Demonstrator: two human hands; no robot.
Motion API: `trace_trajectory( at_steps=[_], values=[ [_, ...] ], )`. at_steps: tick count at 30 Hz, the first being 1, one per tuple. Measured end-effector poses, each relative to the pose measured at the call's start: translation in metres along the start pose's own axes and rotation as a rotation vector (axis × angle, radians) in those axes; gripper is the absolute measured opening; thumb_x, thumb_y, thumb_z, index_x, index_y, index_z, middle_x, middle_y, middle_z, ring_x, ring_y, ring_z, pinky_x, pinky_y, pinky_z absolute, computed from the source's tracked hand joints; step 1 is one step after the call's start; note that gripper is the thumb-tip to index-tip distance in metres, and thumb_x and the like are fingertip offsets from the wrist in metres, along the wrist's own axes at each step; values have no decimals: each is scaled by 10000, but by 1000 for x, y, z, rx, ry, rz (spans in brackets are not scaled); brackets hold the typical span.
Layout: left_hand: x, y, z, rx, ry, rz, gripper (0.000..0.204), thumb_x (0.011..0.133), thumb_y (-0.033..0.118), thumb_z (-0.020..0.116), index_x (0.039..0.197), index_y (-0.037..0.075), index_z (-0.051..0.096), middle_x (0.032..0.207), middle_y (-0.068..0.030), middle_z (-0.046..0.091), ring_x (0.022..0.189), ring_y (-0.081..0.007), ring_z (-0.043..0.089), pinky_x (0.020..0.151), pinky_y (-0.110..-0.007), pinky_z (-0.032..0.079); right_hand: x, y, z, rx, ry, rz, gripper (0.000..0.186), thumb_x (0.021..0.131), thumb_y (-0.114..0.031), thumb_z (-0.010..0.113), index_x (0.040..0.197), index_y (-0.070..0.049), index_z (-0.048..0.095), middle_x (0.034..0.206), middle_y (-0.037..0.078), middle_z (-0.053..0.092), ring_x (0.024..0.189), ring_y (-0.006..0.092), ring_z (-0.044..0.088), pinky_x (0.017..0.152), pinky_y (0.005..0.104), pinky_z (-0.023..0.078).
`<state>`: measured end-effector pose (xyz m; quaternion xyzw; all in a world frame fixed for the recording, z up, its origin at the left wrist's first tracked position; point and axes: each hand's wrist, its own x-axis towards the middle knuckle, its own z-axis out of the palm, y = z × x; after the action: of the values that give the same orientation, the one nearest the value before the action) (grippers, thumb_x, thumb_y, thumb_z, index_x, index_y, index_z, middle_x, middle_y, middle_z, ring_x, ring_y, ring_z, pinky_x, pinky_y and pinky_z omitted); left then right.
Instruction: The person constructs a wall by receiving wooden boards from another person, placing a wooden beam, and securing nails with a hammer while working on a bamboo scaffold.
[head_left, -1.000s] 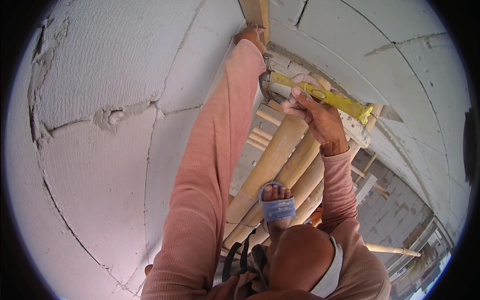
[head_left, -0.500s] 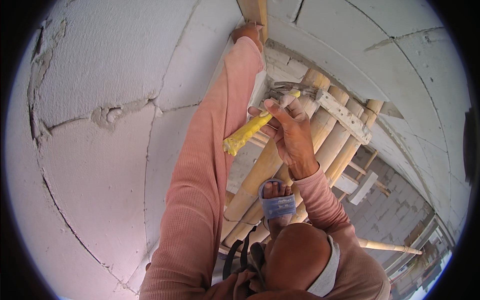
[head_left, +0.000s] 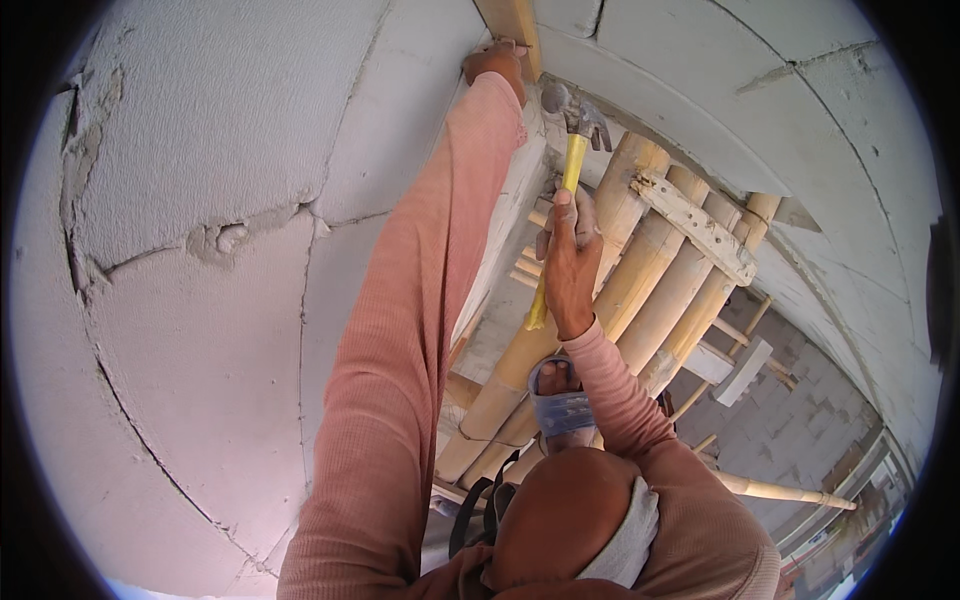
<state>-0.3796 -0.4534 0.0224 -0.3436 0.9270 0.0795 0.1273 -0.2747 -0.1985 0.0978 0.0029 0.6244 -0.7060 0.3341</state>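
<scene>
My left hand (head_left: 492,65) is raised high along the block wall (head_left: 200,130), its fingers closed on the edge of a wooden board (head_left: 515,22); whether anything small sits between them I cannot make out. My right hand (head_left: 570,262) grips a claw hammer (head_left: 575,150) by its yellow handle, held upright with the steel head a short way below and right of my left hand. Beyond the hammer are bamboo poles (head_left: 647,265) tied side by side, with a pale, holed wooden cleat (head_left: 695,225) across them.
My sandalled foot (head_left: 558,400) stands on the bamboo poles. Grey block walls rise on both sides, the right one (head_left: 840,180) curving overhead. Lower right, a long bamboo pole (head_left: 790,492) and short timber pieces (head_left: 742,372) cross in front of another block wall (head_left: 780,440).
The hammer has swung from lying slanted across my right hand to standing upright, head up, as my fingers closed round the handle. My left hand has hardly moved at the board.
</scene>
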Motion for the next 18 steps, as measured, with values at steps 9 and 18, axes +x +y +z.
trace_trajectory(
  at_steps=[9,18],
  values=[
    [-14,26,-19,173,-137,1,542,902,136,663,1425,209,543,1439,18,589,1330,-175,555,1119,-305,436,52,36,21,224,39,77,319,1061,-422,534,1044,-126,415,655,-55,406,467,41,360,396,227,298],
    [29,-40,28,-927,41,-328,389,1091,222,429,1438,89,542,1301,52,683,1145,-77,576,956,-225,444,87,40,85,460,156,-17,369,1073,-437,489,969,-110,353,661,-12,414,495,98,395,443,286,379]
  ],
)
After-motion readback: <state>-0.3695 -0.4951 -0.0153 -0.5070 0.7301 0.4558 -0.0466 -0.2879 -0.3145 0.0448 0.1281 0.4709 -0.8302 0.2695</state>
